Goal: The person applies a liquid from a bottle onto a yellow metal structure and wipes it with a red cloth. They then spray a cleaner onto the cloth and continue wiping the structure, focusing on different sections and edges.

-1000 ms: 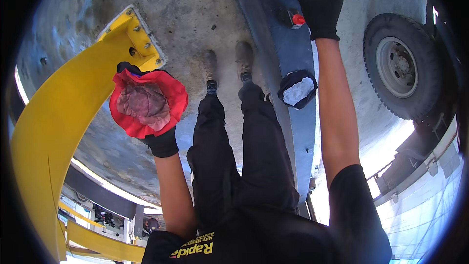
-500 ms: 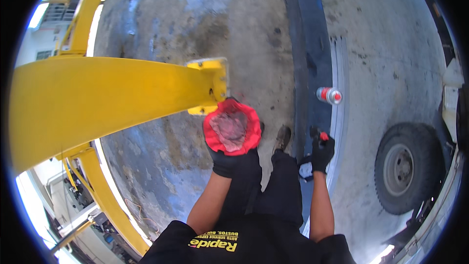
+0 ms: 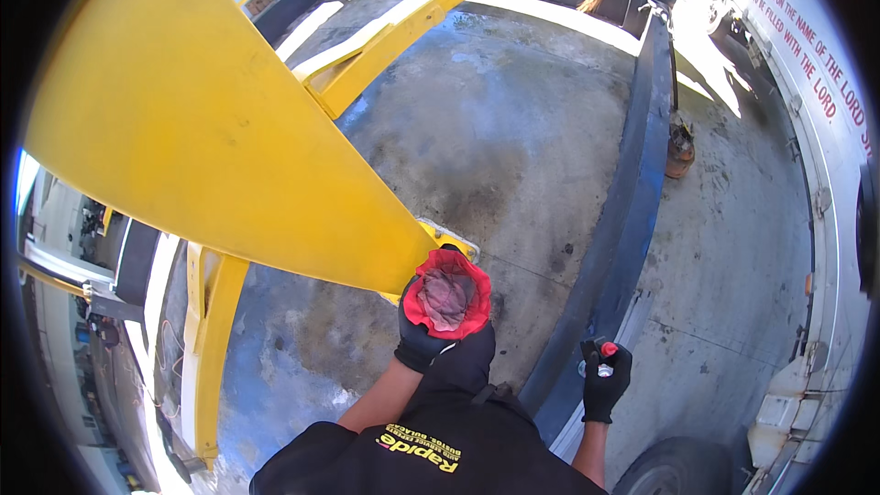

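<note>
My left hand [image 3: 423,341], in a black glove, is closed around the side and underside of a red bowl-shaped thing [image 3: 478,310] with a wavy, soft-looking rim. Crumpled pinkish-grey cloth [image 3: 445,299] lies inside it. My right hand [image 3: 607,392], also gloved in black, is out to the right beside the dark ledge. Its fingers are closed on a small red-ended thing [image 3: 609,348], with a dark piece alongside; its kind cannot be made out. Something small and silvery shows by the fingers, partly hidden by them.
A broad yellow post [image 3: 229,128] rises close at my left, bolted to the concrete floor [image 3: 495,137], with yellow arms [image 3: 403,27] reaching out. The long dark ledge [image 3: 632,183] runs along my right. Beyond it stand a white vehicle [image 3: 807,55] and a tyre [image 3: 678,467].
The view has swung upward, bringing in the far floor and vehicle side. Both hands keep their holds. The spray can that stood on the ledge no longer shows clearly near my right hand.
</note>
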`<state>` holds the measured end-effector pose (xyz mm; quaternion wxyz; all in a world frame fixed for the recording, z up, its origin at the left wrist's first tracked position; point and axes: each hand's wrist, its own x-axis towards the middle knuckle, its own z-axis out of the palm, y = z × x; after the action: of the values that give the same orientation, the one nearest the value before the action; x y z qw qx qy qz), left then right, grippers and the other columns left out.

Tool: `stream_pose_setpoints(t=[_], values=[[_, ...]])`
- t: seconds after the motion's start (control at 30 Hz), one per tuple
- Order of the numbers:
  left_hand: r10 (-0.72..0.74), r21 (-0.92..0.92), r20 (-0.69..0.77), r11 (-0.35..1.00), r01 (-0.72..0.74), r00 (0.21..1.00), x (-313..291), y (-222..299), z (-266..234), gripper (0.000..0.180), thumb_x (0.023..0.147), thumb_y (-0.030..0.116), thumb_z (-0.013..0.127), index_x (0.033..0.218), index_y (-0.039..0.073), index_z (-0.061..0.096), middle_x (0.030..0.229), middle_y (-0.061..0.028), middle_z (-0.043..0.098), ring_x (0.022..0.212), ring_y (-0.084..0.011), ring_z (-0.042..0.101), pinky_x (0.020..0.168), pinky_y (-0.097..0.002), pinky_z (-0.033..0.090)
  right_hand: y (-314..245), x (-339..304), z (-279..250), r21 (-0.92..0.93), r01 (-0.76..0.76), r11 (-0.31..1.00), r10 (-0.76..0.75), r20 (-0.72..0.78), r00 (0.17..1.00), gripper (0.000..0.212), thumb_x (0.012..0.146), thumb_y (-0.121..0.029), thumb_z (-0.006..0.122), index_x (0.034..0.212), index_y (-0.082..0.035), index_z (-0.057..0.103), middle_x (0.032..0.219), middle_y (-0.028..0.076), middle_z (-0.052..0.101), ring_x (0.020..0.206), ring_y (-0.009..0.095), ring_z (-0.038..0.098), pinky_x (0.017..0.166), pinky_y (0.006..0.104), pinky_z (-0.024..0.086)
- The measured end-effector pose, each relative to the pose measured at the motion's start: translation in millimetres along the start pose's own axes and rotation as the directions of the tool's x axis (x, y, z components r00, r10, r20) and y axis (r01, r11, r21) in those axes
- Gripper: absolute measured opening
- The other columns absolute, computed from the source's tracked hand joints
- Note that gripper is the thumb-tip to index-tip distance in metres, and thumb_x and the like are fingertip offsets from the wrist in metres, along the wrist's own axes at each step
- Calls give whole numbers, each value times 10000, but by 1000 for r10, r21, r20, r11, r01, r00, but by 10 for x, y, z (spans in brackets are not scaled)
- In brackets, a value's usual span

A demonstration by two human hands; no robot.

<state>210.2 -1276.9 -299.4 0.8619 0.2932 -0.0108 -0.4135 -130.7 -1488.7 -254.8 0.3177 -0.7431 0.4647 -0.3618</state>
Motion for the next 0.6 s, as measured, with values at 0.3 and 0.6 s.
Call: stream_pose_setpoints(t=[0.3, 0.6], values=[[322, -193, 51, 932, -307, 945, -159, -270, 721, 560, 1167, 414, 529, 1625, 92, 552, 1641, -120, 595, 1537, -352, 535, 1342, -544, 355, 625, 371, -221, 4, 201, 980, -201, 35, 979, 334, 917, -108, 855, 1204, -50, 696, 1112, 107, 710, 991, 265, 697, 925, 397, 566], [921, 205, -81, 389, -898, 380, 167, -857, -221, 535, 1177, 418, 512, 1568, 61, 585, 1587, -132, 616, 1475, -331, 584, 1278, -513, 440, 2362, 875, 305, 103, 211, 972, -221, 93, 971, 327, 938, -145, 850, 1208, -39, 699, 1052, 73, 702, 964, 216, 688, 903, 372, 562]])
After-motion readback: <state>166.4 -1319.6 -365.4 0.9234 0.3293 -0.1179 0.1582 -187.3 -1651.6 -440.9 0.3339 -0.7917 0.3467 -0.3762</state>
